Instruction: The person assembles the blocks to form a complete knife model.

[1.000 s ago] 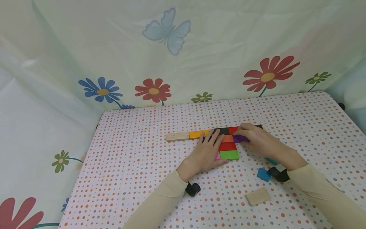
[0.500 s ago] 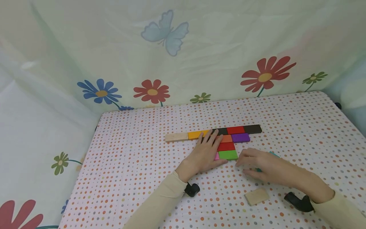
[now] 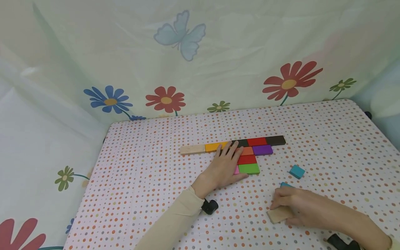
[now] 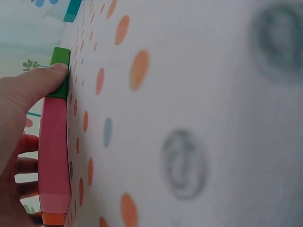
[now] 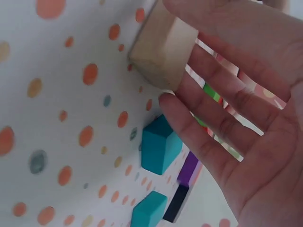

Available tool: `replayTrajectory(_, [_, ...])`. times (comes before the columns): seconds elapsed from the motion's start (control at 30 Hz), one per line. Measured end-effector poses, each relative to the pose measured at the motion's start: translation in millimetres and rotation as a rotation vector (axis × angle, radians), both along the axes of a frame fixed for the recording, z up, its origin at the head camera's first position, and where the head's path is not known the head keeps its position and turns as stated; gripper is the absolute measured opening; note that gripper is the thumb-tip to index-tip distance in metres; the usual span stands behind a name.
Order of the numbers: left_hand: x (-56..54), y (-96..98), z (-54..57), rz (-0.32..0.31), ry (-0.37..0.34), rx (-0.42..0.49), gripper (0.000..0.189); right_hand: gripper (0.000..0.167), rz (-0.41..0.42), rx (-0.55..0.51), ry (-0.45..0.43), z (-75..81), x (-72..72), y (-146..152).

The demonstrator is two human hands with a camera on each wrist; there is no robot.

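Note:
My left hand (image 3: 220, 170) rests with straight fingers on a flat layout of colored wooden blocks. In the left wrist view its thumb presses a green block (image 4: 59, 71), beside a pink block (image 4: 54, 146). Red (image 3: 247, 159), orange (image 3: 248, 151) and purple (image 3: 263, 150) blocks lie by its fingers; others are hidden under it. At the lower right, my right hand (image 3: 307, 208) pinches a plain wooden block (image 3: 279, 214) lying on the table. The right wrist view shows the thumb on one side of this block (image 5: 163, 47) and fingers on the other.
Two blue blocks lie loose near my right hand: one (image 3: 297, 171) in the open, one (image 3: 285, 184) partly behind the fingers. The layout's back row runs from a plain block (image 3: 192, 149) to a black one (image 3: 275, 140). A flowered curtain (image 3: 243, 52) hangs behind the dotted table (image 3: 140, 194).
My right hand has let go of the purple block, leaving it flat beside the orange one, and has moved back toward the lower right to the plain block. The left hand stays put.

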State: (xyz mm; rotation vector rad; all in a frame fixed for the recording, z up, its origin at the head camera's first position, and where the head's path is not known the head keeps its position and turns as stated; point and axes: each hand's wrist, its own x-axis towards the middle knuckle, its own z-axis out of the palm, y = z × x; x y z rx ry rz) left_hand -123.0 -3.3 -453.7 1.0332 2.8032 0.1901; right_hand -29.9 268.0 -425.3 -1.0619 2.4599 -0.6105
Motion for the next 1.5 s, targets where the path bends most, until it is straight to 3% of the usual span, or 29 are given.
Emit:
replayTrajectory(0.37, [-0.2,-1.1,0.5,0.002,0.0,0.002,0.086,0.035,0.049,0.003,0.023,-4.8,0.3,-6.6])
replayTrajectory(0.53, [-0.1,-1.5,1.6,0.01,0.012,-0.003,0.086,0.034,0.079,-0.055,0.109,0.7,-7.8,-14.2])
replayTrajectory(0.73, [-0.2,-1.0,2.4,0.01,0.012,-0.011,0.086,0.034,0.001,-0.079,0.134,14.9,-30.2,-19.1])
replayTrajectory(0.9, [0.2,-0.3,3.3,0.012,0.008,-0.023,0.086,0.038,-0.087,-0.052,0.25,23.3,-56.2,-18.8])
replayTrajectory(1.2, [0.9,0.7,2.2,0.01,-0.003,-0.025,0.087,0.036,-0.167,-0.073,0.456,15.7,-87.4,-19.3])
replayTrajectory(1.5, [0.0,0.1,-0.3,0.002,0.011,-0.018,0.087,0.039,-0.253,-0.033,0.419,11.7,-96.1,-17.1])
